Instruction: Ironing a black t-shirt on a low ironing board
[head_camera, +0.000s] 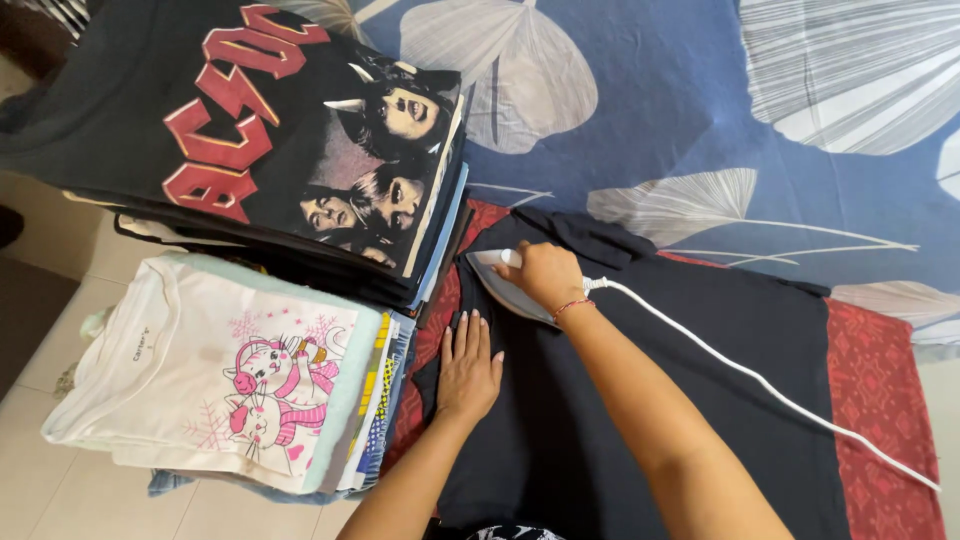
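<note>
A black garment (700, 380) lies spread flat over a red patterned cloth (885, 400). My right hand (545, 275) grips the handle of a white clothes iron (500, 285), which rests on the garment near its upper left corner. The iron's white cord (760, 380) trails across the garment to the lower right. My left hand (468, 368) lies flat, fingers together, palm down on the garment just below and left of the iron.
Left of the garment stand two stacks of folded clothes: one topped by a black printed shirt (250, 130), one topped by a white shirt with a pink cat print (220, 370). A blue bedsheet with pale leaf shapes (680, 110) covers the far side. Tiled floor (40, 300) shows at left.
</note>
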